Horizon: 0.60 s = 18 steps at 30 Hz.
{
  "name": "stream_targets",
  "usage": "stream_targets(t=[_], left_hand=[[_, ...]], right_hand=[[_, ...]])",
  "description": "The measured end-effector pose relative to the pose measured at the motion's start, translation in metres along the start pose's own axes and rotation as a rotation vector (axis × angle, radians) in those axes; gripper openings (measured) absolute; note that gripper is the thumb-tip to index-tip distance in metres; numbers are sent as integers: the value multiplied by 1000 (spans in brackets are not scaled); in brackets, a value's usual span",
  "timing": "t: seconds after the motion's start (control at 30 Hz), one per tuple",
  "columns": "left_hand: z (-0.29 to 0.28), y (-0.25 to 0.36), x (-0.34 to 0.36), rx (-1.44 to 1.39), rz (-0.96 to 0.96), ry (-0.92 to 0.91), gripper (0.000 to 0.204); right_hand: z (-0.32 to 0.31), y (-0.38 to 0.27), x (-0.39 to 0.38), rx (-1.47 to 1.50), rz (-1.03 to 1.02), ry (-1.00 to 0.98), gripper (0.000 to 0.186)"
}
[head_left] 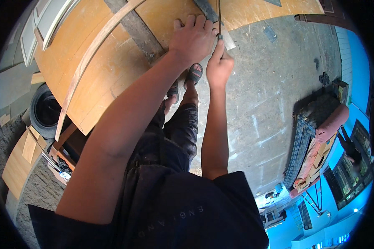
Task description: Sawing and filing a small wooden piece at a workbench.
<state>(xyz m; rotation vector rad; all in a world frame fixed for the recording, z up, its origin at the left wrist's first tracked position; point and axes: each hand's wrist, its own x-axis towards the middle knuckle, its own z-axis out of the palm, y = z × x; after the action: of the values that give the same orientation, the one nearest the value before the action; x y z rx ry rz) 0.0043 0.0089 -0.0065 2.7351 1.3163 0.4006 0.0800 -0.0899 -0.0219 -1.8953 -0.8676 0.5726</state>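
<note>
My left hand (192, 38) presses down at the edge of the plywood-topped table (99, 58), its fingers bent over a wooden strip (229, 40). The pale end of this strip juts past the table edge; the rest is partly under my hand. Close beside it, my right hand (220, 68) is closed around the handle of a hand tool with a long thin blade (219, 18). The blade shows edge-on, pointing away from me and crossing the strip by my left fingertips. Its exact kind cannot be made out.
A curved wooden strip (91, 52) and a grey board (135, 31) lie on the table. Left are a tyre (45, 110), pale frames (31, 39) and a plywood piece (23, 162). A sofa-like piece (316, 145) stands on the concrete floor (257, 91) at right.
</note>
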Motion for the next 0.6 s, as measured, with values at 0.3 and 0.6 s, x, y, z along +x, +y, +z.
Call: stream_targets(t=[0.3,0.6], left_hand=[[-5,-6,-3,25,-30,33,26],[-5,-2,-10,33,-40,13,28]], right_hand=[[-51,19,-97,-15,257,-125,43],[-22,10,-53,56,78,-42,52]])
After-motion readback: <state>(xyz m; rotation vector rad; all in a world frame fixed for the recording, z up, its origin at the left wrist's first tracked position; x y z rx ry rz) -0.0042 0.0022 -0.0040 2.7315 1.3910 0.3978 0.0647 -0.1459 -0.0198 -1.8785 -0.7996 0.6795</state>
